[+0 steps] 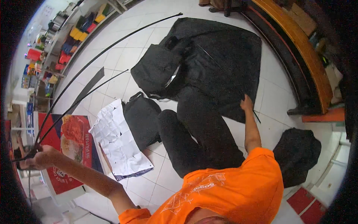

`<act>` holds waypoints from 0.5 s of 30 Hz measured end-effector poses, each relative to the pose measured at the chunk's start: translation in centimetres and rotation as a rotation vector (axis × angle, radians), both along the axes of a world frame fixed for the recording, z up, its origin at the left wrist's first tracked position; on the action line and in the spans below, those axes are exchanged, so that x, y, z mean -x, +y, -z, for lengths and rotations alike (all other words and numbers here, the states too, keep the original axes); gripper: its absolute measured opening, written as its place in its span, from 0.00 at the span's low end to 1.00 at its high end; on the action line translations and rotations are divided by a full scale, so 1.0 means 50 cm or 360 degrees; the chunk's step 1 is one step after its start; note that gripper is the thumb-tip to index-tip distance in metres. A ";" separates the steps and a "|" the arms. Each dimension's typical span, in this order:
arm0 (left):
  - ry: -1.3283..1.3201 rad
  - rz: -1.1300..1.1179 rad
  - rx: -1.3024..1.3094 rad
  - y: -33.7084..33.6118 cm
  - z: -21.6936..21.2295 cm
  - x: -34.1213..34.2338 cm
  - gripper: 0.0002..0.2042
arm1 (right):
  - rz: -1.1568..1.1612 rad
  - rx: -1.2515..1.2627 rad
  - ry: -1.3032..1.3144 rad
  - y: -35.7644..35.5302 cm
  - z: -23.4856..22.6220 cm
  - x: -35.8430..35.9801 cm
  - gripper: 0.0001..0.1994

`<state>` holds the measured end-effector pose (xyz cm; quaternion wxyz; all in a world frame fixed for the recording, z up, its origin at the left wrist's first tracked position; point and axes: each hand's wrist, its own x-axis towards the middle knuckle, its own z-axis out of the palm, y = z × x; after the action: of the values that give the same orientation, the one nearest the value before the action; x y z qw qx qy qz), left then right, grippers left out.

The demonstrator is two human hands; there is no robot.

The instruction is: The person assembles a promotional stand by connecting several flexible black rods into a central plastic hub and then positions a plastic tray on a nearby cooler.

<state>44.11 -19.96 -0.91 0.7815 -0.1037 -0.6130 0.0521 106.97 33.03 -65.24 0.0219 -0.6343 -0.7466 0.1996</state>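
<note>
In the head view, your left hand (43,156) is closed around thin black rods (106,48); the longer one bows up toward the far left corner of the black cloth (231,56), the shorter ends over bare floor (112,87). The cloth lies spread on the tiles in front of you. Your right hand (246,103) is at its near right edge—whether the fingers pinch it, you cannot tell from here.

Around you it is crowded. A dark folded piece (154,69) lies along the cloth's left side, and your own legs (209,128) come up against its near side. Left of them sit a black bag (141,117) and a creased white sheet (119,143). The shorter rod crosses above a grey strip (91,86), and your left forearm passes in front of a red poster (56,168). Loaded shelves (71,46) line the left—a wooden bench (315,71) bounds the right, with a black bundle (298,155) nearer you.
</note>
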 end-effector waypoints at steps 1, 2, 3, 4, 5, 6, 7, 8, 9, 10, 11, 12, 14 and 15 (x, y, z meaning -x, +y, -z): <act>0.0058 -0.0026 0.0054 -0.003 -0.013 -0.007 0.32 | -0.0030 0.0077 -0.0014 -0.019 0.021 -0.002 0.30; 0.0124 -0.0095 0.0185 0.044 0.010 -0.014 0.38 | 0.0065 0.0051 -0.0092 -0.021 0.063 -0.064 0.30; 0.0186 -0.0137 0.0313 0.092 0.035 -0.019 0.43 | 0.0170 0.0022 -0.0175 -0.017 0.098 -0.115 0.29; 0.0258 -0.0218 0.0428 0.102 0.015 -0.045 0.49 | 0.0121 0.0056 -0.0150 -0.031 0.106 -0.076 0.29; 0.0148 -0.0190 0.0315 0.106 0.005 -0.053 0.42 | 0.0103 0.0070 -0.0158 -0.044 0.111 -0.056 0.27; 0.0097 -0.0190 0.0271 0.111 -0.006 -0.058 0.38 | 0.0087 0.0083 -0.0168 -0.055 0.096 -0.029 0.25; 0.0050 -0.0191 0.0223 0.114 -0.014 -0.064 0.35 | 0.0054 0.0104 -0.0158 -0.058 0.123 -0.008 0.25; -0.0274 -0.0160 -0.0030 0.155 0.026 -0.030 0.31 | 0.0001 0.0063 -0.0039 -0.034 0.159 -0.091 0.22; -0.0452 -0.0127 -0.0155 0.195 0.058 -0.005 0.29 | -0.0075 0.0035 0.0101 -0.021 0.180 -0.147 0.20; -0.0565 -0.0171 -0.0237 0.209 0.053 -0.002 0.27 | -0.0089 0.0061 0.0115 -0.037 0.181 -0.119 0.20; -0.0524 0.0015 -0.0266 0.214 0.034 -0.010 0.25 | -0.0045 0.0125 0.0335 -0.057 0.165 -0.057 0.19; -0.0512 0.0234 -0.0312 0.226 0.030 -0.012 0.23 | 0.0031 0.0162 0.0527 -0.064 0.156 -0.041 0.18; -0.0205 -0.0352 -0.0004 0.156 0.041 0.107 0.23 | 0.0032 -0.0043 0.0553 -0.073 0.140 -0.037 0.17; 0.0006 -0.0630 0.0111 0.125 0.044 0.165 0.23 | 0.0035 -0.0247 0.0587 -0.075 0.134 -0.039 0.16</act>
<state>35.87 -13.72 -3.08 0.7532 -0.0081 -0.6177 0.2262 108.90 29.29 -71.92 0.2094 -0.5914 -0.7361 0.2542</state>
